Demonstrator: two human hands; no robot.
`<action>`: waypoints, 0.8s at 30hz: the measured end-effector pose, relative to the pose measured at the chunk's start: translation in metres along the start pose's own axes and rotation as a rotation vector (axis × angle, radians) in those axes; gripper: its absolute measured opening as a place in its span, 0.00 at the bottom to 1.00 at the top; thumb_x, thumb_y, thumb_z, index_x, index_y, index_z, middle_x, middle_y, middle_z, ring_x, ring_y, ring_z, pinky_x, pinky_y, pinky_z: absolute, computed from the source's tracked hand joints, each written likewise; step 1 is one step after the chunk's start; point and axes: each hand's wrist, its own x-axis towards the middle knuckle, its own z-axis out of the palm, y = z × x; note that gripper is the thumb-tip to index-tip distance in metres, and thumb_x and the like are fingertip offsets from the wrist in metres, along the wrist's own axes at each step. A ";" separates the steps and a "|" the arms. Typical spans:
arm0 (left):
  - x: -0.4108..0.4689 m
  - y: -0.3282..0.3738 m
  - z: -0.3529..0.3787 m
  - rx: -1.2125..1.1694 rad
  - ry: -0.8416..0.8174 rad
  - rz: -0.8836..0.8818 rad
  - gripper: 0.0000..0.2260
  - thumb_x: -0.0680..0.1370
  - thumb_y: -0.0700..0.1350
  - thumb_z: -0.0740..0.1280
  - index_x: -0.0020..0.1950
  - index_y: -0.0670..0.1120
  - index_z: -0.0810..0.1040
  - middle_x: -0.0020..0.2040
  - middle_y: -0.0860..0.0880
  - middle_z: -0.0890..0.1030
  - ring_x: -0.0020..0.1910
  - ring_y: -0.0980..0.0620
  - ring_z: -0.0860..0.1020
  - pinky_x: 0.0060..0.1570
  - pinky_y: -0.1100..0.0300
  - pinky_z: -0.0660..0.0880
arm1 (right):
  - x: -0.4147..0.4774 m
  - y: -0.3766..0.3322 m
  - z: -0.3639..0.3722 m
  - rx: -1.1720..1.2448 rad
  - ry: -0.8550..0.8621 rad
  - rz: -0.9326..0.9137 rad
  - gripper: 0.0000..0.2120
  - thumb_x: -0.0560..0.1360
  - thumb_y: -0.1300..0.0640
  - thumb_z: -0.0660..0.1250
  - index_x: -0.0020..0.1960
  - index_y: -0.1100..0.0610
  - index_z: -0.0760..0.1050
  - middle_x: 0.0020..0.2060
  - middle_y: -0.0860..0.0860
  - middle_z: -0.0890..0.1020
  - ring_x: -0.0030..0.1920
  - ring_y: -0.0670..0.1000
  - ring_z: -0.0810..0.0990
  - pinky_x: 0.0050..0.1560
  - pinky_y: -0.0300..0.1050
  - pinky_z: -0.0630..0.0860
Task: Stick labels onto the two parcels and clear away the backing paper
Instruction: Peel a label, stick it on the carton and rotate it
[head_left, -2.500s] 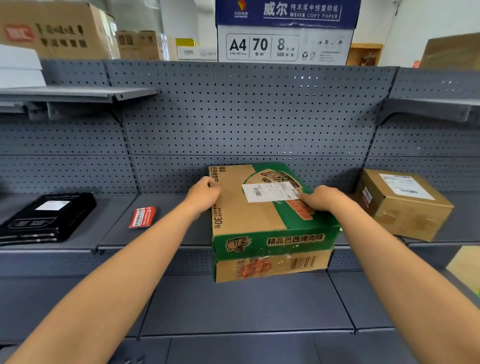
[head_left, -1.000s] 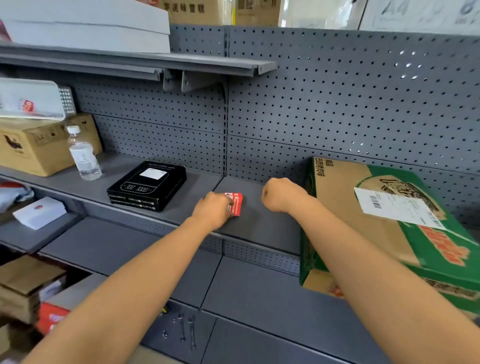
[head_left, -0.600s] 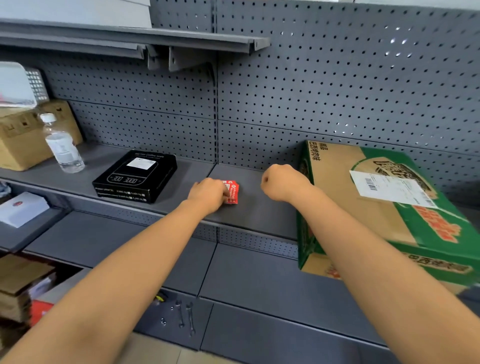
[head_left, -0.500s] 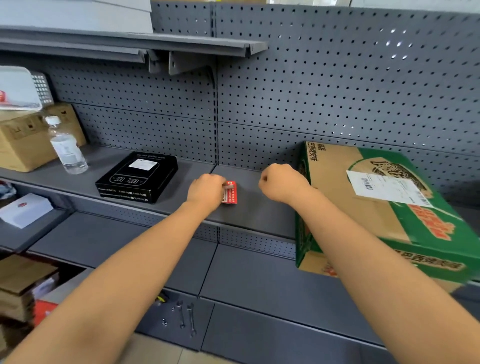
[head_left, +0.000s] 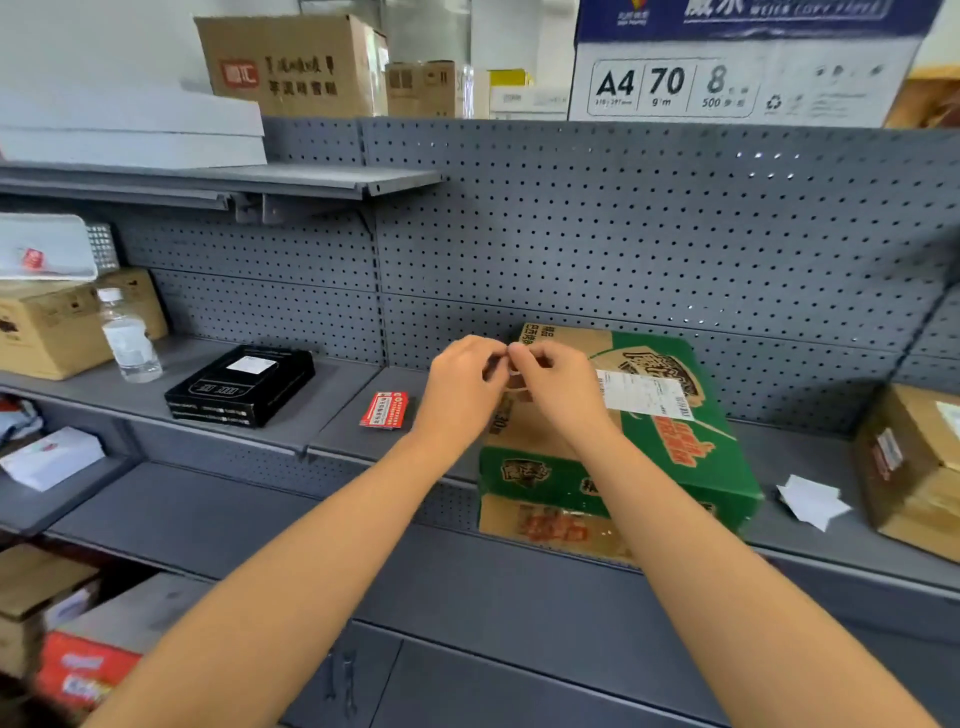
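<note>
From the head camera, both bare forearms reach forward over the grey shelf (head_left: 343, 431), and the left hand (head_left: 460, 387) and right hand (head_left: 558, 384) meet fingertip to fingertip above the near left corner of the green-and-brown parcel (head_left: 613, 441). Their fingers are curled and pinched together on something small and pale; what it is cannot be told. The parcel sits on the shelf against the pegboard back (head_left: 623, 234), its front hanging slightly past the shelf's front edge, and a white shipping label (head_left: 644, 395) lies stuck on its top face. A red pad of labels (head_left: 385, 410) lies flat on the shelf just left of the left wrist, near the front edge. Toward the right end stands a brown parcel (head_left: 914, 467) with a white label on top, cut off by the frame. Between the two parcels a piece of white backing paper (head_left: 810, 499) lies on the shelf. Farther left are a black box (head_left: 241, 384) and a water bottle (head_left: 127, 338).
</note>
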 end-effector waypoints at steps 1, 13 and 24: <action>-0.006 0.017 0.005 -0.020 0.012 0.010 0.05 0.80 0.41 0.69 0.53 0.45 0.84 0.48 0.50 0.82 0.45 0.58 0.72 0.47 0.71 0.64 | -0.006 0.003 -0.014 0.081 0.015 0.012 0.14 0.80 0.45 0.65 0.43 0.51 0.83 0.40 0.49 0.86 0.44 0.54 0.85 0.50 0.58 0.83; -0.045 0.118 0.040 -0.175 -0.121 0.091 0.10 0.80 0.47 0.69 0.61 0.50 0.83 0.56 0.56 0.79 0.54 0.61 0.75 0.54 0.77 0.66 | -0.077 0.036 -0.126 0.524 0.023 0.120 0.08 0.82 0.60 0.66 0.49 0.63 0.81 0.43 0.54 0.88 0.45 0.50 0.86 0.51 0.45 0.83; -0.040 0.123 0.042 -0.261 -0.195 0.088 0.04 0.79 0.47 0.71 0.51 0.50 0.83 0.48 0.58 0.78 0.46 0.62 0.76 0.48 0.74 0.69 | -0.081 0.051 -0.134 0.231 0.071 -0.010 0.11 0.83 0.56 0.65 0.45 0.56 0.82 0.34 0.56 0.82 0.37 0.50 0.79 0.42 0.45 0.76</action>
